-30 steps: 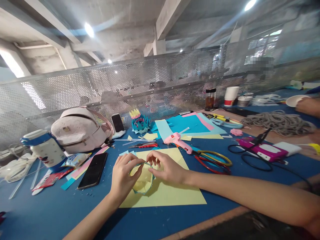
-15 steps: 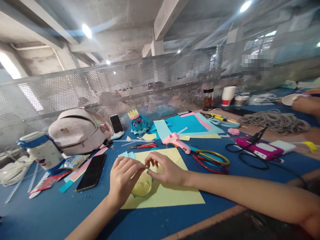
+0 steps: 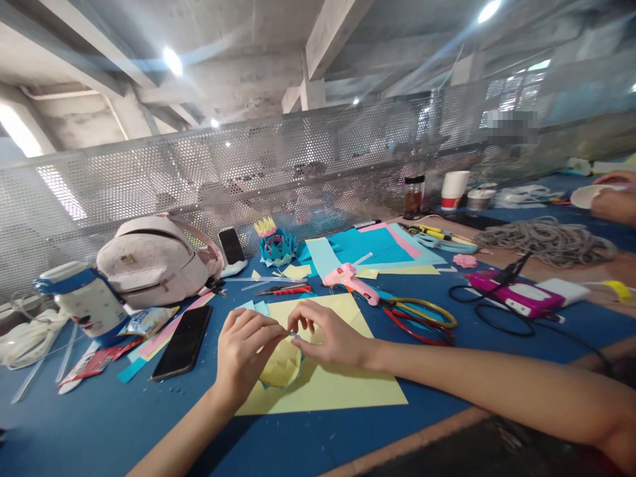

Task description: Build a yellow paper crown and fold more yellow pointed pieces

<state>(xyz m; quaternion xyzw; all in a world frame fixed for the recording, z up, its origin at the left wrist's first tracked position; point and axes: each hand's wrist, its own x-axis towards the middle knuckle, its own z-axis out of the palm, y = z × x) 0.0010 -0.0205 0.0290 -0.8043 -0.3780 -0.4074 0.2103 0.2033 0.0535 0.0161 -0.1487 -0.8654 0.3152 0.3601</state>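
Observation:
My left hand (image 3: 246,351) and my right hand (image 3: 332,333) meet above a sheet of yellow paper (image 3: 355,387). Their fingertips pinch a tiny light-blue piece (image 3: 293,335), which looks like paper; the fingers hide most of it. Just under the hands, a round yellow paper shape (image 3: 282,368) with pointed folds and a bluish edge rests on the sheet, partly covered by my left hand. Beyond my right hand lie a pink glue gun (image 3: 350,281) and scissors with yellow and red handles (image 3: 422,318).
Red-handled pliers (image 3: 285,290) and a blue paper flower (image 3: 277,248) stand farther back. On the left are a phone (image 3: 183,341), a bottle (image 3: 82,301) and a backpack (image 3: 152,262). A magenta device (image 3: 517,295) and grey cord (image 3: 546,240) lie right. Another person's hand (image 3: 613,202) holds a white bowl.
My hands keep nearly the same pinch, with only slight finger movement. The yellow shape has shifted slightly left. At far right, the other person's hands and the white bowl have moved right.

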